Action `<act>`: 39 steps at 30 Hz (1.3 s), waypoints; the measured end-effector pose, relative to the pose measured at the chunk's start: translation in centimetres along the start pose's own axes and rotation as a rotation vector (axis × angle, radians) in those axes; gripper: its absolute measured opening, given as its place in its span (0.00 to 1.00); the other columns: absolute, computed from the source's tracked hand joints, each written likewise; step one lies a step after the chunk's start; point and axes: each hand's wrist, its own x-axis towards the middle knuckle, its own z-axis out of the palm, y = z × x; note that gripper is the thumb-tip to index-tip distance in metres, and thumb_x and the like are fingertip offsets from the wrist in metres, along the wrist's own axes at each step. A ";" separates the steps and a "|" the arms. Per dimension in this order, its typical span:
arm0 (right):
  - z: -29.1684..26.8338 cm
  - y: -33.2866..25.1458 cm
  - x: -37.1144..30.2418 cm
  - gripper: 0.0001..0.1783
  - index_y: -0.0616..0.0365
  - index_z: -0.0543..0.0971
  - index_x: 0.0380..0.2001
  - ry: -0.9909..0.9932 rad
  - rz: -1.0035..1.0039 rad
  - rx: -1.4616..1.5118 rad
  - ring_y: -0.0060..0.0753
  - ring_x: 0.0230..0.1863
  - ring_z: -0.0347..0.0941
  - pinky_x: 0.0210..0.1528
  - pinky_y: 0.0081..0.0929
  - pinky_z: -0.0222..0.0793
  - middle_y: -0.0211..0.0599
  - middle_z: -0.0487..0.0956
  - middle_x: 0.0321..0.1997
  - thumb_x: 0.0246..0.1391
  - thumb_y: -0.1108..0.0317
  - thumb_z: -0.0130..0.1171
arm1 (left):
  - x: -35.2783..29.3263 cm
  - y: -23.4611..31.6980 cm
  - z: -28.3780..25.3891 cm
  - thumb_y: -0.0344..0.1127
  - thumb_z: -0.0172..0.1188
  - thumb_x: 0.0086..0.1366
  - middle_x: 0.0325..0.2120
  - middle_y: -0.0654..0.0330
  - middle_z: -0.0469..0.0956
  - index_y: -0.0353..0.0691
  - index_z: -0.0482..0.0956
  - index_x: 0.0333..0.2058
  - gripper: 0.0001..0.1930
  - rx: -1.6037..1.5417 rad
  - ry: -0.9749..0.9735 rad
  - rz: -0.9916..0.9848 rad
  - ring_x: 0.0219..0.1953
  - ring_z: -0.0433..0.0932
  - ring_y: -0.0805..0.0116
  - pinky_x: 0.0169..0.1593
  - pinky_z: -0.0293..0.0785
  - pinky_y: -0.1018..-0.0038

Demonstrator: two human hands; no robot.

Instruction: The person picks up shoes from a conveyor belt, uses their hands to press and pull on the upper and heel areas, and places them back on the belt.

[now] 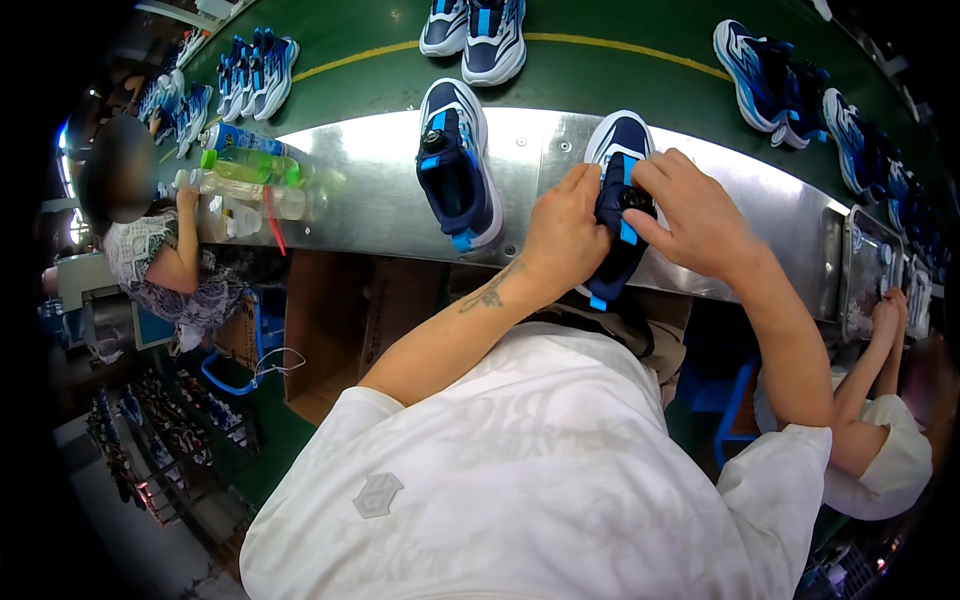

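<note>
A navy, white and light-blue sneaker [618, 137] lies on the metal ledge in front of me, toe pointing away. My left hand [568, 232] is closed around its left side, fingers at the upper's edge. My right hand [695, 212] bends over from the right, with thumb and fingers pinching at the tongue beside the black dial [636, 200]. The fingertips of both hands partly hide what they grip. To the left stands a matching sneaker [455, 165], apart from both hands, with its own dial and blue pull tab.
The metal ledge [375, 180] runs along a green belt [600, 65] bearing more sneakers [765, 85]. Bottles [250, 165] lie at the ledge's left. One person [165, 250] sits on the left, another [870, 440] on the right by a metal tray [850, 300]. A cardboard box [325, 330] stands below.
</note>
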 end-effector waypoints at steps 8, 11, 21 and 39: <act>-0.4 -0.6 -0.6 0.17 0.60 0.75 0.35 0.048 -0.006 -0.009 0.55 0.41 0.75 0.43 0.44 0.73 0.48 0.80 0.36 0.57 0.58 0.67 | 0.0 0.4 0.0 0.22 0.62 0.54 0.40 0.41 0.79 0.28 0.74 0.46 0.19 0.006 0.003 0.005 0.38 0.80 0.33 0.41 0.78 0.49; -0.6 0.0 -0.4 0.16 0.60 0.76 0.37 -0.104 0.038 0.046 0.54 0.44 0.75 0.44 0.44 0.74 0.46 0.79 0.38 0.58 0.58 0.66 | 0.1 0.6 0.2 0.21 0.62 0.53 0.40 0.41 0.79 0.28 0.74 0.46 0.19 0.004 -0.018 -0.001 0.39 0.80 0.33 0.41 0.78 0.49; -0.9 0.8 -0.1 0.16 0.58 0.77 0.34 -0.093 -0.058 0.051 0.51 0.40 0.74 0.43 0.42 0.73 0.43 0.76 0.31 0.58 0.56 0.66 | 0.2 0.9 0.0 0.20 0.61 0.53 0.41 0.42 0.78 0.29 0.73 0.45 0.19 0.018 -0.030 0.007 0.39 0.80 0.32 0.42 0.78 0.48; 0.1 -2.5 1.4 0.28 0.61 0.79 0.20 -0.182 0.470 0.000 0.52 0.24 0.73 0.32 0.44 0.69 0.47 0.77 0.20 0.56 0.45 0.69 | 0.1 0.3 -0.3 0.23 0.62 0.54 0.42 0.42 0.78 0.26 0.73 0.49 0.22 0.109 -0.070 0.007 0.37 0.81 0.35 0.40 0.80 0.49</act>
